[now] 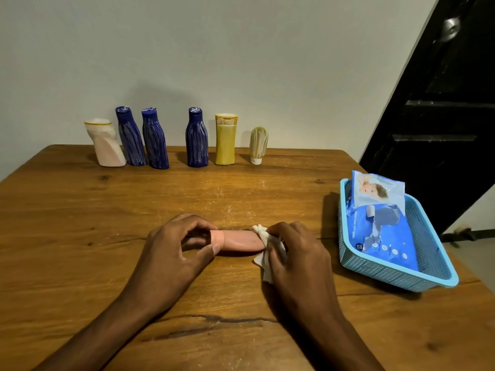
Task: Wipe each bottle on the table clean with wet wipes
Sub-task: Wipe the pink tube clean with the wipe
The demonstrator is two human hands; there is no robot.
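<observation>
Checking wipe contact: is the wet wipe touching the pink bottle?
Touching. The head view shows the wet wipe, held by the right hand, wrapped round one end of the pink bottle.

Both forearms are bare, entering from six o'clock with no sleeve showing. The left hand (171, 245) and right hand (294, 253) wear no gloves. Fingernails are cut short.

bottles (197, 137) in row at table (80, 223) rear; basket (428, 277) right, wipes pack (380, 226) inside.
</observation>
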